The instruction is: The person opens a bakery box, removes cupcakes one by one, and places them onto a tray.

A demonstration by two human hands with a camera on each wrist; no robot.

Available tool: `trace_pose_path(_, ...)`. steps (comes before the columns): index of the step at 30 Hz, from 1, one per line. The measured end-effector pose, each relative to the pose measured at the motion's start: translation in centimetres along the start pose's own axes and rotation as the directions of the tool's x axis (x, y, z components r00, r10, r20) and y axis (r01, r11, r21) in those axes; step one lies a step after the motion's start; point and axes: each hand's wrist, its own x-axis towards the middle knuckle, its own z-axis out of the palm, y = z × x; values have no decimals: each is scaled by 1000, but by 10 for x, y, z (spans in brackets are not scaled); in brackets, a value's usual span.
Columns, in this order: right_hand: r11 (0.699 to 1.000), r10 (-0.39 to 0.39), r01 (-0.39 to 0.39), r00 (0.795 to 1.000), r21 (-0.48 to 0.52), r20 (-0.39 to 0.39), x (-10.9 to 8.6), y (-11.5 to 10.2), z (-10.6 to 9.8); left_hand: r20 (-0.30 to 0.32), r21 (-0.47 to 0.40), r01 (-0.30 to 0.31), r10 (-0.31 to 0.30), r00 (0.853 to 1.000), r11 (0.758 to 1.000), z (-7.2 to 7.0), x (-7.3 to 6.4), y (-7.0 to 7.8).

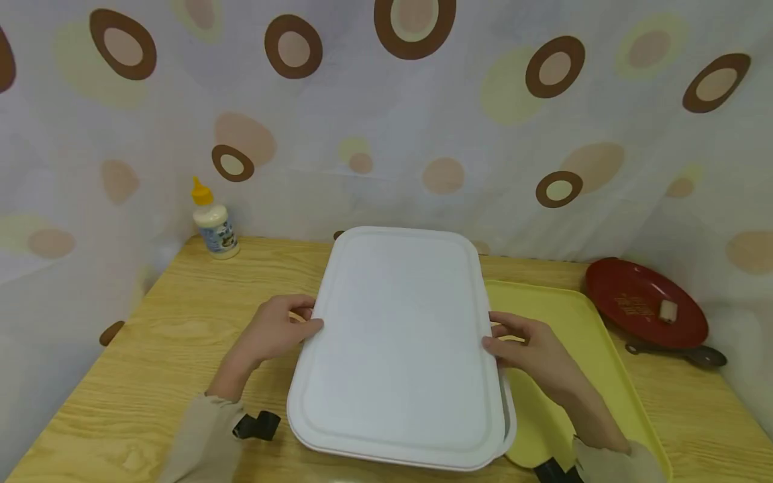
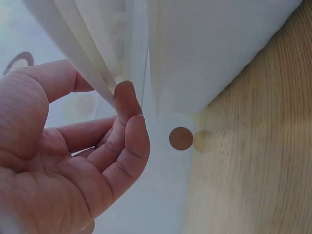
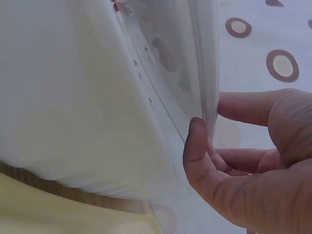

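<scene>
A white rectangular lid [image 1: 398, 342] with rounded corners covers most of a white plastic box [image 1: 509, 419], whose rim shows past the lid's lower right edge. My left hand [image 1: 274, 329] pinches the lid's left edge between thumb and curled fingers. On the opposite edge, my right hand [image 1: 537, 352] has the same kind of grip. Both wrist views show a gap between the raised lid rim [image 3: 207, 63] and the box wall [image 2: 209, 44]. What lies inside the box is mostly hidden by the lid.
A yellow tray [image 1: 543, 305] lies partly under the right arm. Beyond it are a red plate [image 1: 628, 295] with a small pale piece [image 1: 667, 311] on it, and a dark spoon [image 1: 703, 357]. A yellow-capped bottle [image 1: 219, 231] stands back left, by the patterned curtain [image 1: 362, 100].
</scene>
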Motion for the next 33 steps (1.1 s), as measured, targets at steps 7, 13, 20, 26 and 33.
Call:
trace_pose_path(7, 991, -77, 84, 995, -108, 67, 10, -12, 6, 24, -3, 19, -18, 1000, 1000, -18, -8, -6)
trace_pose_path(13, 950, -118, 136, 990, -280, 82, 22, -18, 12, 16, 18, 27, -27, 1000, 999, -31, -14, -12)
trace_pose_path(20, 941, -137, 158, 987, -299, 89, 37, -28, 27, 16, 21, 25, -25, 1000, 999, -50, -21, -23)
trace_pose_path(26, 947, -143, 172, 982, -273, 125, 49, -35, 44, 54, -40, 33, -31, 998, 999, -68, -28, -38)
trace_pose_path(33, 942, -181, 216, 971, -258, 153, 60, -39, 66, 83, -99, 82, -74, 994, 992, -87, -37, -53)
